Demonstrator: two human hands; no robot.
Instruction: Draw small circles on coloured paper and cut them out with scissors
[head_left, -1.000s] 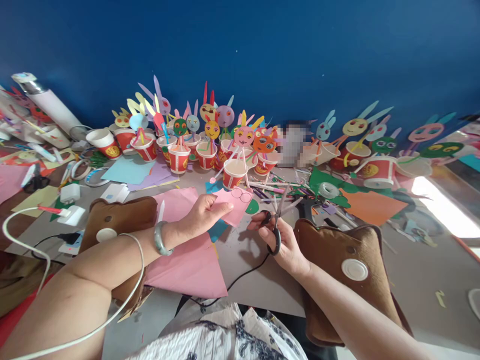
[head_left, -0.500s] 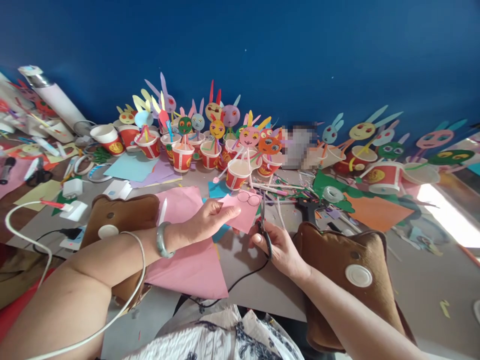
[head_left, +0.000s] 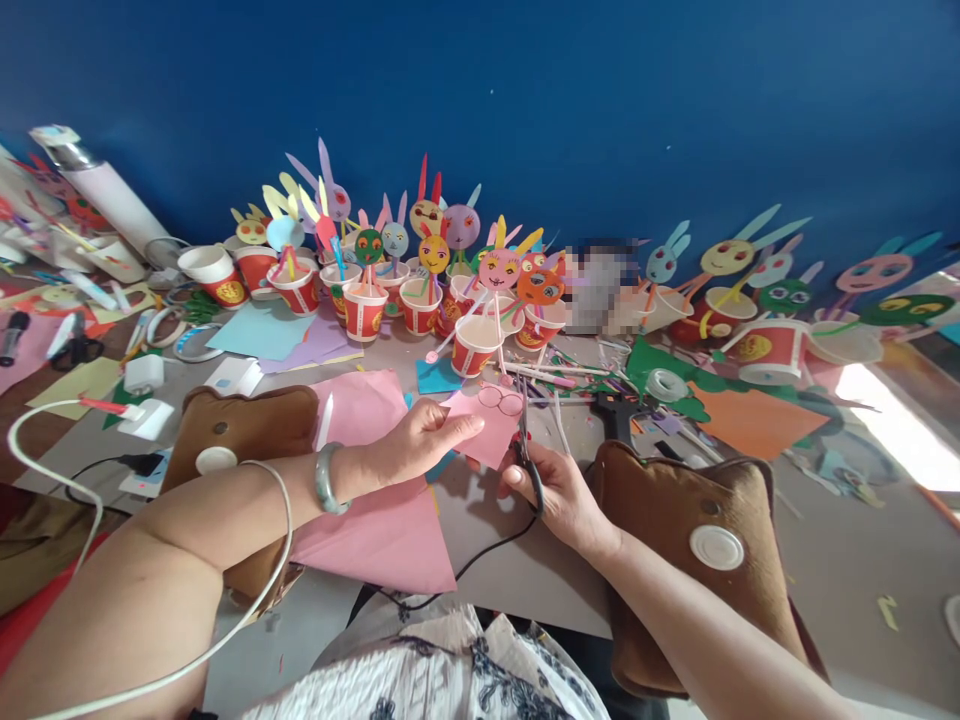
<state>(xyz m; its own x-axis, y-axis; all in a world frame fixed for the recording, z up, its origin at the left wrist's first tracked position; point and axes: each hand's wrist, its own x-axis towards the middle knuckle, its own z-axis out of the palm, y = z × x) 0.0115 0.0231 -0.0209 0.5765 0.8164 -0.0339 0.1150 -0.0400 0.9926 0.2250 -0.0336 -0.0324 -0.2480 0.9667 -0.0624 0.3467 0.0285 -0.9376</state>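
My left hand (head_left: 427,440) pinches a small sheet of pink paper (head_left: 491,432) between thumb and fingers. Two joined circles are drawn near the paper's upper edge. In my right hand (head_left: 559,495) is a pair of dark-handled scissors (head_left: 534,482), its fingers closed round the handles. The blades point away from me, at the right edge of the sheet. Whether they touch the paper I cannot tell. Under my left wrist lies a large pink sheet (head_left: 375,540).
Red and white paper cups (head_left: 476,345) with paper rabbit figures line the blue wall. Brown plush cushions (head_left: 690,600) lie on both sides. A black glue gun (head_left: 616,415), a tape roll (head_left: 666,384) and scraps are at the right. A white cable (head_left: 281,560) crosses my left forearm.
The upper edge of the small pink sheet now runs close around the drawn circles. Both hands have stayed nearly in place, and the view has shifted slightly.
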